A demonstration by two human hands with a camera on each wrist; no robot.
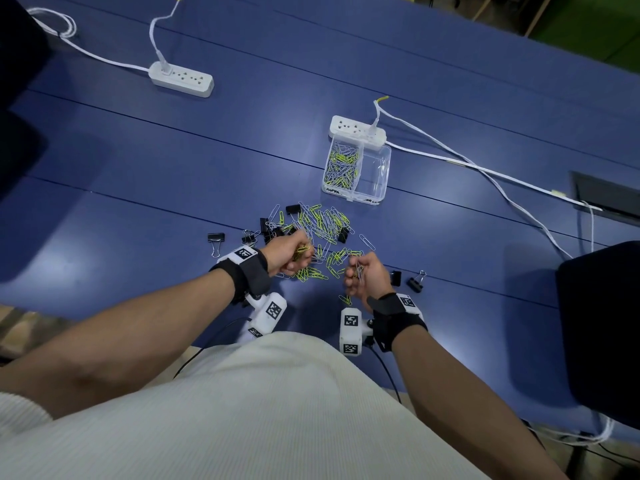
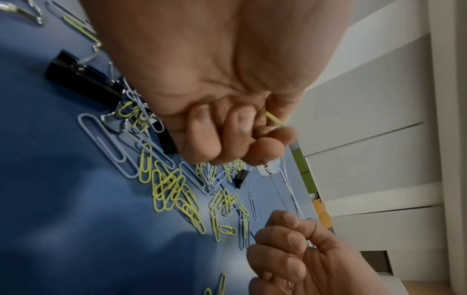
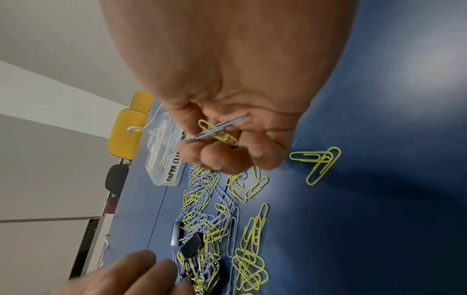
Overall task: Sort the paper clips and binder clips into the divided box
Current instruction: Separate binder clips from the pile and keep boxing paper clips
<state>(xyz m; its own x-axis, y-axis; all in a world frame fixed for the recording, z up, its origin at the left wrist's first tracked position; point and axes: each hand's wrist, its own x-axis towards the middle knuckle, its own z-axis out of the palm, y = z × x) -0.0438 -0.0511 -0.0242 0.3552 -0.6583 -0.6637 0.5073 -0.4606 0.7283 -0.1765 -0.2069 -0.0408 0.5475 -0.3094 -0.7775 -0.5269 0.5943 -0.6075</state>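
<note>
A heap of yellow and pale blue paper clips lies mixed with black binder clips on the blue table. My left hand is curled into a fist round a bunch of paper clips at the heap's near left. My right hand holds a few paper clips in curled fingers at the near right. The clear divided box stands beyond the heap; its left compartment holds paper clips, its right one looks empty.
A white power strip touches the box's far side, its cable running right. Another power strip lies far left. Two binder clips sit right of my right hand. A dark object stands at the table's right edge.
</note>
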